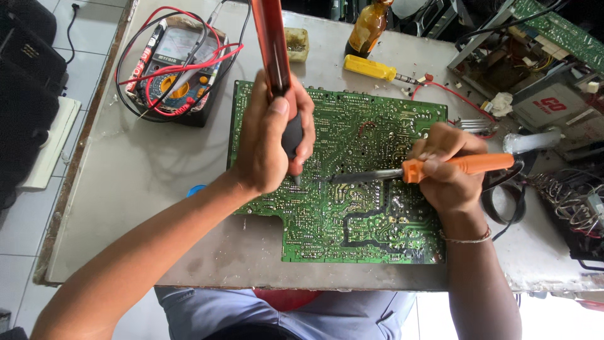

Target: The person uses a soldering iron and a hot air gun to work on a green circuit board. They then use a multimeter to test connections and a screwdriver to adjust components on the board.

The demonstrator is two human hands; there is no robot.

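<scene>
Head view showed the left hand point(272, 141) gripping a red suction pump point(275, 69), the right hand point(445, 171) gripping an orange soldering iron point(434, 167); tips met mid-job on the green circuit board point(352, 220).

A worn grey tabletop point(157, 208) with a chipped wooden left edge stands over a floor point(82, 69) of pale square tiles. Daylight falls evenly across it. Dark bags point(25, 75) sit on the floor beyond the tabletop's left edge.
</scene>
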